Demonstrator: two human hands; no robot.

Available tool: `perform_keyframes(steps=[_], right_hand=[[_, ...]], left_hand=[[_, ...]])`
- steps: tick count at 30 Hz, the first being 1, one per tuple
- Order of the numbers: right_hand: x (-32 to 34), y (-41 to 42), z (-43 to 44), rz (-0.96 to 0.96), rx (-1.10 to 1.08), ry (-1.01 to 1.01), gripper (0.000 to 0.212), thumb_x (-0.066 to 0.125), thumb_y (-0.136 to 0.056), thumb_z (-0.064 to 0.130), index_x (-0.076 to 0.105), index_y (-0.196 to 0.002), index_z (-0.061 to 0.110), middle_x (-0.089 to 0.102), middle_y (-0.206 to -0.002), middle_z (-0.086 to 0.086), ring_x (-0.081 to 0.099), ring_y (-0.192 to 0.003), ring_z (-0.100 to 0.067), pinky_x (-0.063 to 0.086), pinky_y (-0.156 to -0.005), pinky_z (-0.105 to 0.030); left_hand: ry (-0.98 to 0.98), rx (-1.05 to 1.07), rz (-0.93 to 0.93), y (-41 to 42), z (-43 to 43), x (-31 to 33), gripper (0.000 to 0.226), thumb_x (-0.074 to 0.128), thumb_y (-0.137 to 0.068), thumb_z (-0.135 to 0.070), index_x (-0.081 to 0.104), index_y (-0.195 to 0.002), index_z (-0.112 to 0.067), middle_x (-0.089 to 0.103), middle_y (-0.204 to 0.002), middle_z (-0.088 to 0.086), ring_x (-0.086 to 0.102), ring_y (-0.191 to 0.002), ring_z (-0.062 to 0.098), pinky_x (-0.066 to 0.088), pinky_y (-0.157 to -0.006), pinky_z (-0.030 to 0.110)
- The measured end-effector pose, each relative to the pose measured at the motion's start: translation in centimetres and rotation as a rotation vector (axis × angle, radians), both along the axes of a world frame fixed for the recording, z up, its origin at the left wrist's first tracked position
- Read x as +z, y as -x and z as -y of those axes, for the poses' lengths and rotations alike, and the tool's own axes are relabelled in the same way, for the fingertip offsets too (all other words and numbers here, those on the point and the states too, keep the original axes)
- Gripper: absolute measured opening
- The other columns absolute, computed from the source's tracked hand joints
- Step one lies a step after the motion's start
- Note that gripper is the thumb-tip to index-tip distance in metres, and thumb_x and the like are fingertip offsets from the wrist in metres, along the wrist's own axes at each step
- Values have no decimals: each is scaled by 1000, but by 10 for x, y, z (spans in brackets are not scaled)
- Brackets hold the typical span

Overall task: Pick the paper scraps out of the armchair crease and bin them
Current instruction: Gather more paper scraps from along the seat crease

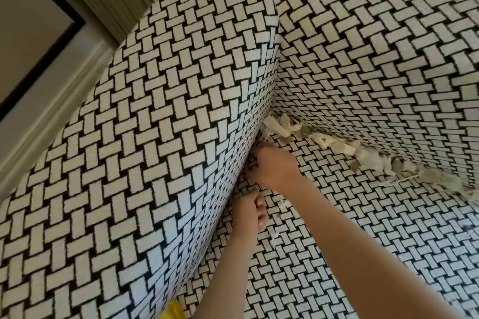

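**Both hands down at the arm-side crease**

Bare right forearm crosses nearest the lens, reaching up-left. Right hand [276, 168] knuckles-up, fingers curled down into the crease where the seat meets the armrest; whether they pinch anything, cannot tell. Left hand [250, 211] just below it, fingers bunched together at the same crease, grip unclear. Small bright yellow object [173, 311] at bottom edge, unidentifiable. Black-and-white basket-weave upholstered armchair [134, 137] fills the view. Torn white and grey paper scraps [324, 141] lie heaped along the back crease, beyond the hands; stray bits [283, 206] on the seat. Beige wall moulding [51, 101] at left.
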State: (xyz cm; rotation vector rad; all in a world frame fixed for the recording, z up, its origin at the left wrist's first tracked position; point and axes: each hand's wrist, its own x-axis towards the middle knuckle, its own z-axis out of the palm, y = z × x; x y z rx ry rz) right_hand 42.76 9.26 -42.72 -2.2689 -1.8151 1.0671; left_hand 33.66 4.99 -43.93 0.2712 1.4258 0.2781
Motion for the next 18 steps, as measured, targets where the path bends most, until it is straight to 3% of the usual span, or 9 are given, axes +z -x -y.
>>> perform_keyframes(steps=[2,4,8,13,18], right_hand=[[-12,15,3,158,-4,25,39,61,-78,37,57,-109,13,52,-112,-6,55,-97,-26,42,-70,-30],[-21,27,5,218,-66,-28,44,59,-80,37,53,-116,12,48,-122,-7,51,-104,-28,44,-80,-34],[-27,27,3,269,-116,-69,30,56,-84,29,60,-110,13,54,-118,-5,51,-107,-27,34,-95,-41],[-30,18,3,260,-152,-193,22,48,-89,25,64,-97,14,61,-105,-1,56,-99,-23,27,-94,-38],[-31,24,4,309,-107,-127,30,53,-83,44,66,-92,18,57,-108,-3,49,-104,-23,26,-95,-41]], left_hand=[[16,35,20,8,3,2,42,36,-95,-16,34,-53,-14,30,-33,-8,20,-23,4,11,-28,13],[50,97,58,10,-2,3,43,34,-93,-12,34,-51,-16,31,-33,-8,19,-23,4,10,-28,14],[86,284,160,8,-10,2,44,34,-94,-11,35,-51,-16,32,-34,-7,20,-22,3,10,-26,13],[114,346,137,3,-17,1,38,34,-96,-12,38,-58,-16,35,-31,-7,28,-21,3,15,-23,11],[98,343,120,7,-15,4,40,32,-94,-7,34,-55,-16,36,-32,-5,32,-23,5,17,-26,10]])
